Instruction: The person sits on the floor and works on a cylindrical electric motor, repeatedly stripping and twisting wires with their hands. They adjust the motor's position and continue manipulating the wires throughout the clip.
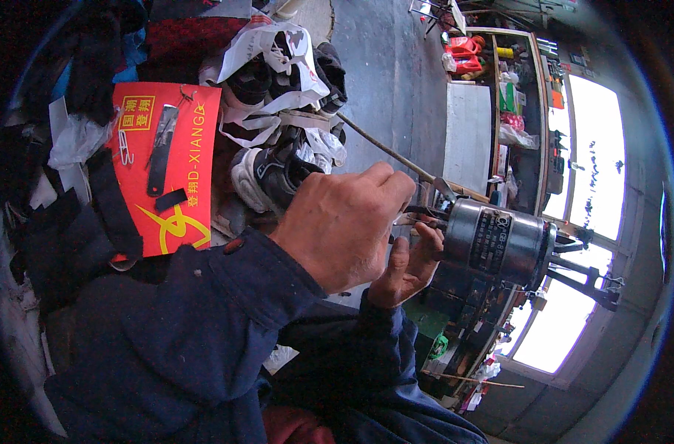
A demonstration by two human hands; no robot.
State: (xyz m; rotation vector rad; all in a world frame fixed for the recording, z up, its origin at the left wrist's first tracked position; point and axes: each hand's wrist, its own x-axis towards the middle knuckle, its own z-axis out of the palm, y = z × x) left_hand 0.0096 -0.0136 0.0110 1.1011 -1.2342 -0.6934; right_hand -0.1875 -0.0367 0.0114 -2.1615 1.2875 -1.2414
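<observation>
curled-up left hand (343, 220), half-curled right hand (406, 271), right up by a shiny metal cylinder (497, 243), honestly can't tell either grip

From the person's head, a wide fisheye camera is looking over dark blue cloth sleeves (182, 325) toward the grip, with the nearer bare hand (337, 222) standing close to the lens and the farther bare hand (405, 272) just behind it. Well beyond the grip, rightward, the view is reaching bright white rectangular windows (540, 337), the room lying sideways.
</observation>
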